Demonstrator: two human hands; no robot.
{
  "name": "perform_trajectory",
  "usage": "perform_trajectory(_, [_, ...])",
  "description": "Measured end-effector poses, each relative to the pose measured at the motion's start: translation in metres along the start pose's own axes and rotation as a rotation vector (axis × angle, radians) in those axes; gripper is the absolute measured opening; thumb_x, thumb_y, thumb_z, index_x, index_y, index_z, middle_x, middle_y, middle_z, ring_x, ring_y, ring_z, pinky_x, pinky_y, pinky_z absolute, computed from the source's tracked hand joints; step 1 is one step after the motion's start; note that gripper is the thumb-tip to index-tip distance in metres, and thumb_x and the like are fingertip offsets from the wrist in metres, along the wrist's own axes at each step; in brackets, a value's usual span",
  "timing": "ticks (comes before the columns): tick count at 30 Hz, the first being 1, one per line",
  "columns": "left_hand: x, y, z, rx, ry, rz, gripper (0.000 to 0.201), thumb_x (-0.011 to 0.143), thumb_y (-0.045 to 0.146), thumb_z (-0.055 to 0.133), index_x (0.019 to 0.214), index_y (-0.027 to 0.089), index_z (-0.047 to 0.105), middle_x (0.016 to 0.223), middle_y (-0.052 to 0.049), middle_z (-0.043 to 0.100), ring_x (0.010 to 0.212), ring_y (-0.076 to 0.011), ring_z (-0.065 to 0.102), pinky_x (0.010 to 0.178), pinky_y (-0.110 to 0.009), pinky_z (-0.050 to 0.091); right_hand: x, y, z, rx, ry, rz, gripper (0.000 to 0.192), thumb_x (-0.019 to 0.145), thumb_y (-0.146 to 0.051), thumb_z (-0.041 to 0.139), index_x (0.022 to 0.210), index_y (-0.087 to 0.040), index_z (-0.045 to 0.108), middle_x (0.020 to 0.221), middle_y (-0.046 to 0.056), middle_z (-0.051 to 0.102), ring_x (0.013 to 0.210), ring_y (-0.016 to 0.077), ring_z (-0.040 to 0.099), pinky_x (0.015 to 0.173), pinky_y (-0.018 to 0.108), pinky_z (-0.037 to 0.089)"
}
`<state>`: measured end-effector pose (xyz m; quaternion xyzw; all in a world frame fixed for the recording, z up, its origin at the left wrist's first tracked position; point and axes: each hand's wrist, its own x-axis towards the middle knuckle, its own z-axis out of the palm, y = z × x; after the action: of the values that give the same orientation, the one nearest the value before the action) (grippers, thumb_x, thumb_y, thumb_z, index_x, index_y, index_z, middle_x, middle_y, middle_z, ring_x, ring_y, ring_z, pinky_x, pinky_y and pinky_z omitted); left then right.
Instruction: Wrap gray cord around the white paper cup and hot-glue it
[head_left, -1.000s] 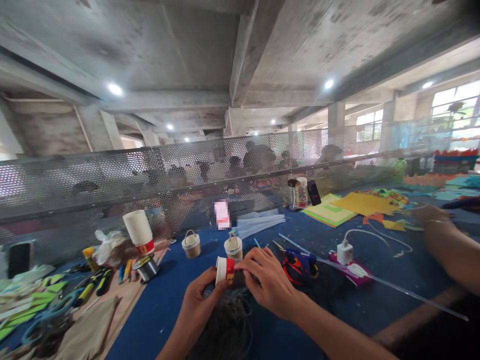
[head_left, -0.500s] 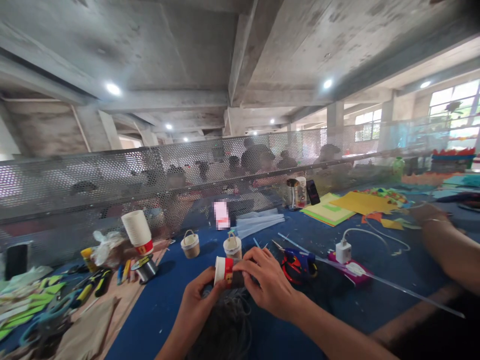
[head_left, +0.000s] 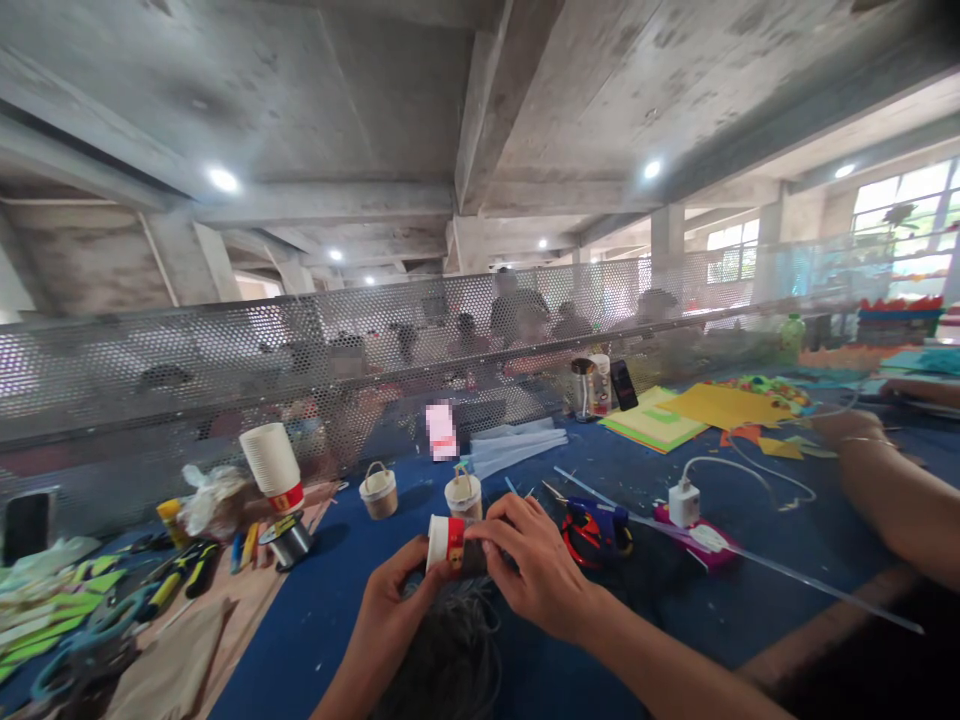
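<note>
A grey concrete ceiling [head_left: 360, 110] spans the view above a perforated metal screen [head_left: 390, 350], with blurred figures beyond it. Below lies the blue tabletop [head_left: 300, 620]. At the right edge, another person's forearm [head_left: 896, 500] reaches over the table. Yellow paper [head_left: 727, 405] lies on pale green sheets [head_left: 656, 425] near the screen. A dark grey, hair-like mass [head_left: 454, 650] sits below the person's 2 hands.

The right hand [head_left: 536, 565] has its fingers bent and close together, the tips on the dark brown part of a paper cup [head_left: 455, 545]. The left hand [head_left: 401, 590] closes its thumb and fingers narrowly around the cup's white end.

At the left, a stack of white cups [head_left: 270, 465] leans slightly beside a wire spool [head_left: 289, 540]. A blue glue gun [head_left: 596, 515] lies to the right of the right hand.

The held cup is between the 2 hands, on its side. Its long axis runs across the view, almost level, dipping slightly to the right. The white end points left, the dark part points right under the fingers, and a red band lies between. Just behind it is 1 small handled bucket [head_left: 463, 492]; a 2nd bucket [head_left: 379, 493] stands upright farther left.
</note>
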<state>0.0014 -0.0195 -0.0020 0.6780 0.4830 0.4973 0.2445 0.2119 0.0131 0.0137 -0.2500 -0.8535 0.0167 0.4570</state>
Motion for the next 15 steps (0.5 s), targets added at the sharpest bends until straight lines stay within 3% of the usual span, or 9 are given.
perform_trajectory(15, [-0.0012,-0.0052,-0.0001,0.015,-0.014,-0.007,0.029,0.085,0.038,0.063,0.103,0.018,0.073,0.086,-0.002,0.069,0.088,-0.0228,0.061,0.083,-0.028,0.048,-0.0013,0.0019,0.0025,0.0,-0.019,0.001,0.033,0.089,-0.009,0.048,0.115,-0.025,0.06,0.098,0.004,0.056,0.092,0.0186,0.052,0.084,0.035,0.036])
